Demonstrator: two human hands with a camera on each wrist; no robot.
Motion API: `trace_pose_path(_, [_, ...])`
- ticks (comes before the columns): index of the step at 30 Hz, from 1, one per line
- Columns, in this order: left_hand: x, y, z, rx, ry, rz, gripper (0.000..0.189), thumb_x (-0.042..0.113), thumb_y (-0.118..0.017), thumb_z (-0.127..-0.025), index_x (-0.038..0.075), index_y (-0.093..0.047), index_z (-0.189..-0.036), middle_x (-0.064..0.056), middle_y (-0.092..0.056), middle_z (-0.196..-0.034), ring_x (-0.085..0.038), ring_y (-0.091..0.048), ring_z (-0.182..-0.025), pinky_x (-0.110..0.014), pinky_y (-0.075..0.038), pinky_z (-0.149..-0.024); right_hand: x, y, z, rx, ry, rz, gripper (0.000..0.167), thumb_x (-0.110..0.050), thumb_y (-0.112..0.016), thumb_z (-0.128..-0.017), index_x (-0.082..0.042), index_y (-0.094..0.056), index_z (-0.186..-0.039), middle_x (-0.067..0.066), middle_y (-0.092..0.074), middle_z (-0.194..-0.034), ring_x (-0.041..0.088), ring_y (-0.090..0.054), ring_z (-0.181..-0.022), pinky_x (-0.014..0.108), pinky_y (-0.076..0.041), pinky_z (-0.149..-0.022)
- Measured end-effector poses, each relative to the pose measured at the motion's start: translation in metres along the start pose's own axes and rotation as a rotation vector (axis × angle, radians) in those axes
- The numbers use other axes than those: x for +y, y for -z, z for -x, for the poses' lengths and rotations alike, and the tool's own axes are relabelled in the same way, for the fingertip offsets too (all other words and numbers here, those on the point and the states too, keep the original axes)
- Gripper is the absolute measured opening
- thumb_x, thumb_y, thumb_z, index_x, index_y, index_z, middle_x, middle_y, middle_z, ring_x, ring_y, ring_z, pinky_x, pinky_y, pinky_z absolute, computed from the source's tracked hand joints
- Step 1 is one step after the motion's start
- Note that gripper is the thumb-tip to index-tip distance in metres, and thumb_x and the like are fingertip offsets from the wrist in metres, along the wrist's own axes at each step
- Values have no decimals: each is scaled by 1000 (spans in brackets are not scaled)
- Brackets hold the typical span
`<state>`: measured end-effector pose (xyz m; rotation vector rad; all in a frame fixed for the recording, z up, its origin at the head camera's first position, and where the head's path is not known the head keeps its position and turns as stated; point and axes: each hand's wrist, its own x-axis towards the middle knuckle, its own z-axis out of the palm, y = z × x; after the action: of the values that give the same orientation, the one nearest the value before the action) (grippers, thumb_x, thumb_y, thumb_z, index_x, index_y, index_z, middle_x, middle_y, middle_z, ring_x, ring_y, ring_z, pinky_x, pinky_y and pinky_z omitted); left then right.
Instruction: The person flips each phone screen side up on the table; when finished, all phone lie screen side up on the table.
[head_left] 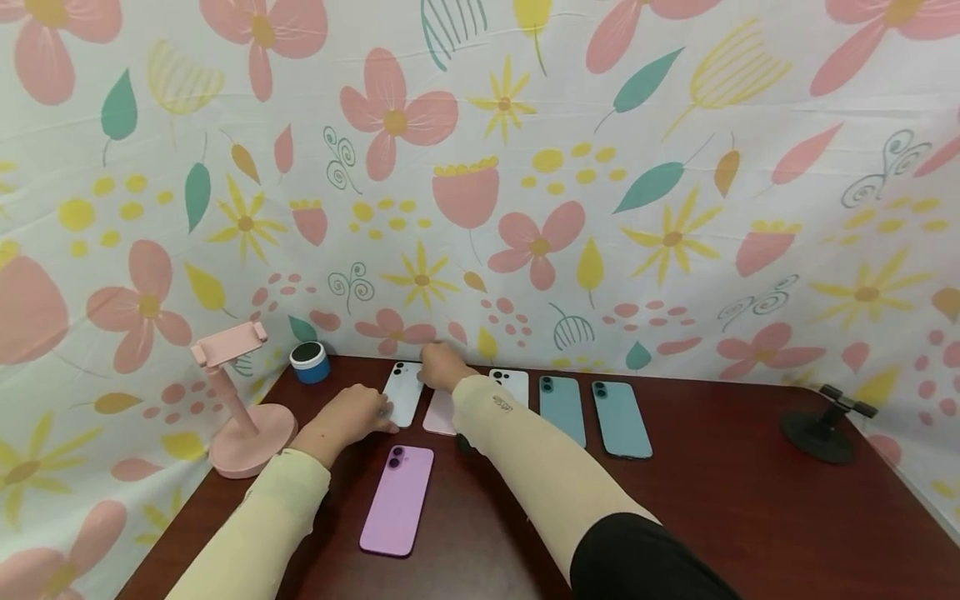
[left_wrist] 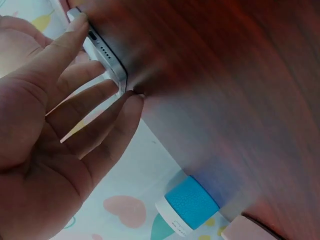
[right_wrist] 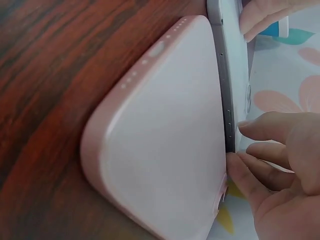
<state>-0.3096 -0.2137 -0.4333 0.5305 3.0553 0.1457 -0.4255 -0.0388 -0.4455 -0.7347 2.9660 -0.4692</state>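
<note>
A white phone point(head_left: 405, 393) lies back up at the left end of a row of phones. My left hand point(head_left: 352, 419) is at its lower left corner, with the thumb point(left_wrist: 75, 27) on the bottom edge and the fingers spread along the side. At its upper right side, my right hand point(head_left: 444, 367) holds the edge between thumb and fingers point(right_wrist: 245, 175). Close beside the white phone lies a pale pink phone point(right_wrist: 165, 130), partly hidden by the right arm in the head view. Nearer to me is a purple phone point(head_left: 397, 500), lying back up.
Right of the pink phone lie another white phone point(head_left: 512, 383) and two blue phones point(head_left: 562, 408). A pink phone stand point(head_left: 240, 417) and a blue-and-white round container point(head_left: 310, 362) stand at the left. A black stand point(head_left: 821, 433) is far right. A floral cloth point(head_left: 480, 183) hangs behind the table.
</note>
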Motion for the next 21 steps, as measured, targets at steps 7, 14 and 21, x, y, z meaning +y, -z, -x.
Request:
trace_pose_path(7, [-4, 2, -2, -4, -51, -20, 29, 32, -84, -93, 6, -84, -106, -9, -81, -93, -20, -71, -79, -38, -63, -80, 6, -9, -14, -99, 0, -21, 25, -15, -65, -104, -8, -63, -80, 11, -69, -95, 24, -61, -86, 34, -49, -78])
trace_pose_path(14, [-7, 1, -3, -20, -88, -19, 23, 30, -82, -95, 8, -83, -103, -5, -77, -83, -13, -61, -70, -34, -60, -74, 11, -25, -41, -197, -58, 26, 28, -22, -51, -110, -5, -74, -111, 24, -45, -165, 36, -45, -154, 44, -45, -113])
trace_pose_path(21, [-16, -1, -1, -20, -119, 1, 27, 28, -79, -98, 8, -83, -116, -11, -83, -111, -22, -77, -96, -40, -64, -90, 0, -14, -29, -208, -103, -24, 26, -20, -53, -111, -2, -72, -106, 24, -41, -169, 39, -41, -157, 46, -43, -119])
